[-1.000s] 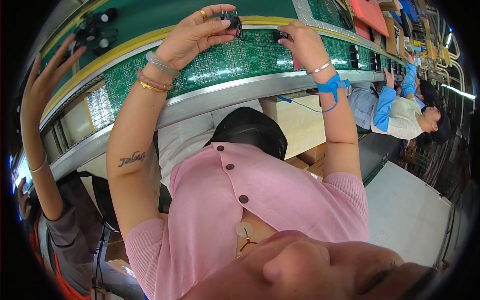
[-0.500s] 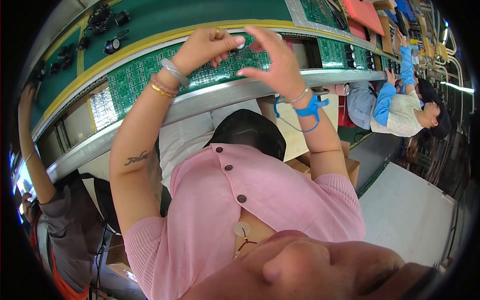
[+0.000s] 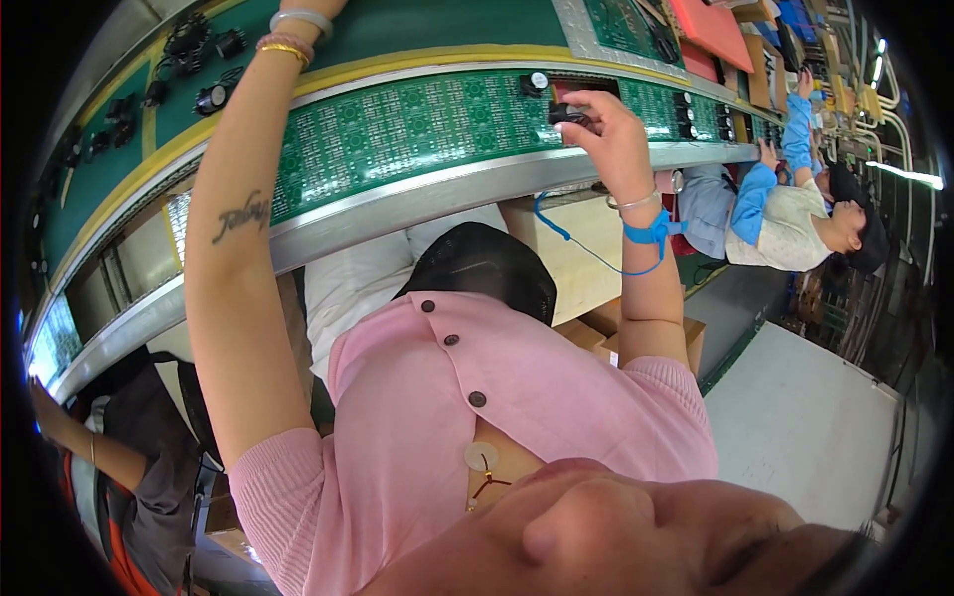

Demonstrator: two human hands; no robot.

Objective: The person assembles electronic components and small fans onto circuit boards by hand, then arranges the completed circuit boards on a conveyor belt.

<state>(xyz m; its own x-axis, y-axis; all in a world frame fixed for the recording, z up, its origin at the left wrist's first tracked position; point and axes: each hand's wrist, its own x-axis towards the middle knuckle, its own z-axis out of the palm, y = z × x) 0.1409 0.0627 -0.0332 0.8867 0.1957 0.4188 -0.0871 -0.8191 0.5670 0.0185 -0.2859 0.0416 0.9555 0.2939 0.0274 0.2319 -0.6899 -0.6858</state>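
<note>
- My right hand (image 3: 608,124) is holding a small black component (image 3: 566,114), pinched between thumb and fingertips; this grip is closed tight around it, with only the part's left end showing past my fingers.
- That component is hovering just over the long green circuit board panel (image 3: 397,134) running along the conveyor line, close to a small red-brown opening in the panel's far edge.
- A blue wrist strap (image 3: 651,228) is wrapping my right wrist below a thin silver bangle, and its blue coiled cord (image 3: 566,233) is trailing down to the left.
- My left arm is reaching straight up past the panel; bracelets (image 3: 290,35), one silver and one gold with pink, are circling the wrist at the top edge.
- My left hand itself is lying beyond the frame, so I cannot tell how its grip is standing or what it is touching.
- Round black parts (image 3: 204,94) are sitting on the green counter (image 3: 417,30) behind the panel, near my left wrist.
- A black-and-white round part (image 3: 538,81) is already sitting on the panel, just left of my right hand.
- To my right, a person in blue sleeves (image 3: 770,189) is reaching toward the same line.
- To my lower left, another person's arm (image 3: 75,437) is reaching up.
</note>
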